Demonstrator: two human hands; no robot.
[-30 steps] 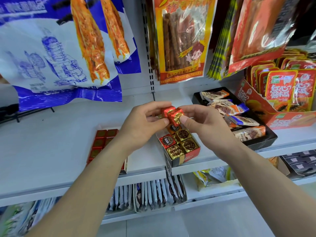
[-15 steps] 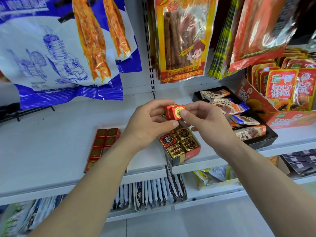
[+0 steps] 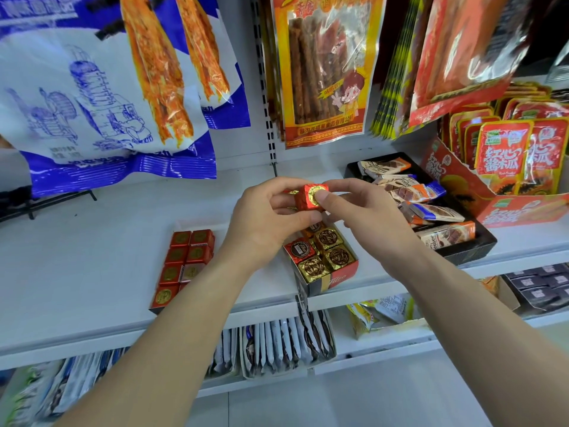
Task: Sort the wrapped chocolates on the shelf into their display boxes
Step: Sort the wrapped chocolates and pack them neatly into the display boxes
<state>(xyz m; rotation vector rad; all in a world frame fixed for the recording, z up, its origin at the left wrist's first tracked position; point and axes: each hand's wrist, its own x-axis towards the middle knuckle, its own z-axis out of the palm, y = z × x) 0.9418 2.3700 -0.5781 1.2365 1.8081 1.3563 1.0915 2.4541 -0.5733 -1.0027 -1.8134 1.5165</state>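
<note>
Both hands meet above the white shelf (image 3: 92, 272) on a red foil chocolate cube (image 3: 308, 201) with a gold seal. My left hand (image 3: 264, 220) grips it from the left and seems to hold more wrapped pieces behind it. My right hand (image 3: 366, 217) pinches the cube, thumb on the seal. Directly below stands a red display box (image 3: 334, 280) holding gold cubes and one dark red cube (image 3: 300, 250). To the left lies a low box of red cubes (image 3: 184, 266) in two rows.
A black tray (image 3: 474, 251) of wrapped chocolate bars sits at the right, beside an orange carton (image 3: 523, 211) of red snack packs. Large snack bags (image 3: 101, 97) hang overhead. A lower shelf (image 3: 277, 349) holds upright sachets.
Both hands have risen slightly with the red cube. It has turned, and its gold seal now faces me under my right thumb.
</note>
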